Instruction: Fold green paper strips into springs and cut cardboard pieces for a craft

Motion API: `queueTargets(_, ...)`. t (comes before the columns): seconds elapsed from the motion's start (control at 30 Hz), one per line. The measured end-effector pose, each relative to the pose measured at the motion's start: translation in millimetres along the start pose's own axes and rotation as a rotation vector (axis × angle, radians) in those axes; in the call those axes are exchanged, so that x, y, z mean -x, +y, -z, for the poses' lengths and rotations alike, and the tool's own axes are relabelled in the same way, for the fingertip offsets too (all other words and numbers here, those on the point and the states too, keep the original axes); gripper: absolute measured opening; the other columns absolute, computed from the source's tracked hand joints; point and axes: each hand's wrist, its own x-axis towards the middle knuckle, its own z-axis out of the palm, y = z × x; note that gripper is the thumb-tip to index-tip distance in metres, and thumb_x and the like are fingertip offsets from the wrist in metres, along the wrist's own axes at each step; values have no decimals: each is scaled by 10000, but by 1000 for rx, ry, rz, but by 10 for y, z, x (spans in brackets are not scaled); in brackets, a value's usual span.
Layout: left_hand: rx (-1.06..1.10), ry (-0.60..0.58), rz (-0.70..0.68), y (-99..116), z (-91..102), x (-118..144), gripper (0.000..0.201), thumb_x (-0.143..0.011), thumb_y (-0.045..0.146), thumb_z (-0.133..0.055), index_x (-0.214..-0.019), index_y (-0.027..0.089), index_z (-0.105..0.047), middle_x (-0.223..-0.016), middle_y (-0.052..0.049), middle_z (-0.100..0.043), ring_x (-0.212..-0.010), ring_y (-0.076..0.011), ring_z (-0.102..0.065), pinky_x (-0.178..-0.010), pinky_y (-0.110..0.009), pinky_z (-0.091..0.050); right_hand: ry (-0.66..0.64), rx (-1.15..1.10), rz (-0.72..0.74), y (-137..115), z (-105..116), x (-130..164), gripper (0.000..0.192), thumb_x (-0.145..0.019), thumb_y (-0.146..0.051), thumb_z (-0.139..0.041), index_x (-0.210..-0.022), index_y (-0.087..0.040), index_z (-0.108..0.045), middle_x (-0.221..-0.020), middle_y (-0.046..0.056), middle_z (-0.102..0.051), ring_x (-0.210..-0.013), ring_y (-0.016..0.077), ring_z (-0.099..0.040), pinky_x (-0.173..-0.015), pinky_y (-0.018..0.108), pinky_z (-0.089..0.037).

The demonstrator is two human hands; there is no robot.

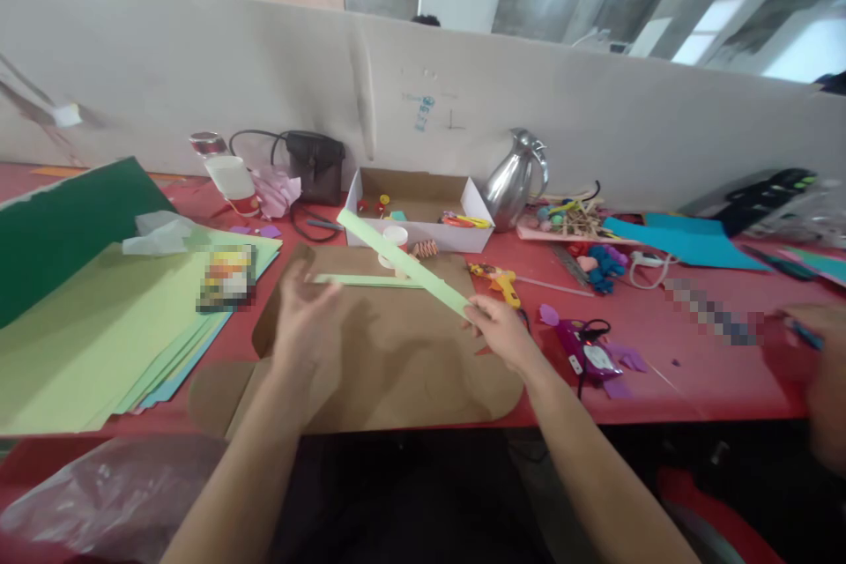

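Observation:
My right hand [493,326] pinches the lower end of a light green paper strip [403,260], which slants up to the left above the cardboard. Over the cardboard's left part, my left hand [307,308] is raised with its fingers apart and holds nothing. Another light green strip [370,280] lies flat on the brown cardboard sheet [410,370], partly behind the held one. Just behind the held strip stand a small white cup [395,236] and a ridged copper-coloured object [425,248].
A white box [423,236] with scissors [469,220] and a steel jug [515,181] stand at the back. Green paper sheets [132,317] are stacked left. To the right lie a yellow glue gun [502,284] and a purple device [588,352]. Another person's hand [826,335] is far right.

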Motion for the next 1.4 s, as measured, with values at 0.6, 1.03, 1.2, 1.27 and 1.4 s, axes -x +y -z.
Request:
queueTargets(0.6, 323, -120, 110, -378, -389, -6, 222, -837, 332, -623, -1012, 278, -497, -680, 82, -463, -434, -46, -384, -433, -173, -354, 149, 398, 63, 135, -354, -1005, 232, -872, -168, -518, -1065, -160, -647, -1214, 150, -577, -1175, 256, -491, -1006, 379, -332)
queueTargets(1.03, 314, -277, 219, -435, -346, 84, 209, -766, 323, -717, -884, 187, -612, -734, 26, -600, -621, -75, -554, -588, -177, -425, -75, 151, 156, 61, -544, -610, 115, -841, -259, -592, -942, -216, -628, -892, 10, -696, -733, 154, -649, -659, 256, -468)
queueTargets(1.2, 162, -511, 225, -417, -384, 178, 220, -840, 386, -613, -936, 206, -532, -728, 34, -591, -590, -92, -564, -607, -218, -430, -103, 29, 131, 42, -694, -422, 260, -921, -350, -439, -1050, -194, -603, -902, 24, -702, -606, 118, -651, -578, 228, -479)
queueTargets(1.27, 44, -519, 128, -400, -386, 196, 208, -822, 351, -626, -929, 202, -529, -773, 30, -578, -646, -98, -550, -643, -225, -424, -101, 47, 97, 61, -647, -390, 278, -919, -336, -426, -1044, -180, -620, -788, 17, -693, -567, 121, -634, -546, 222, -460)
queueTargets(1.4, -312, -373, -24, -341, -430, 231, 207, -737, 276, -661, -775, 205, -471, -697, 55, -469, -665, -116, -472, -619, -233, -368, -125, 175, 27, 89, -482, -379, 217, -865, -278, -506, -953, -175, -675, -538, -24, -611, -438, 126, -555, -472, 221, -394)
